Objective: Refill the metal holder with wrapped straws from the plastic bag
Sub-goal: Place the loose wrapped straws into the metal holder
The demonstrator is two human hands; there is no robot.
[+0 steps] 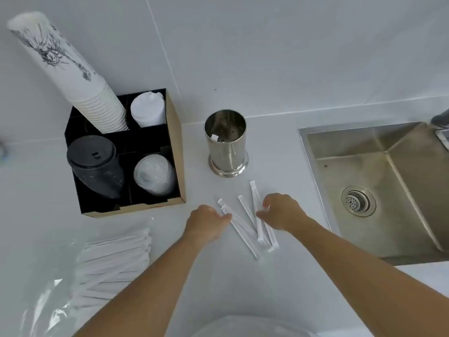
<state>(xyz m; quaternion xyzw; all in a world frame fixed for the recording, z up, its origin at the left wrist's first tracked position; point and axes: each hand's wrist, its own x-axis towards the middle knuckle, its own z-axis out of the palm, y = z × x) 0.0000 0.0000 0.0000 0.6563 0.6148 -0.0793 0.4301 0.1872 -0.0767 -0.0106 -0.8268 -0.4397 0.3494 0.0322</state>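
Lying loose on the counter, white paper-wrapped straws (252, 227) fan out.

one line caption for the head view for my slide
Both hands gather loose wrapped straws on the counter before the nearly empty metal holder.

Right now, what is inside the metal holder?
The metal holder looks nearly empty: its perforated bottom shows, with one small white scrap near it. No straws stand in it. The near inner wall is hidden by the rim.

Both bare arms outstretched, left hand (206, 221) palm-down, right hand (281, 211) fingers curled
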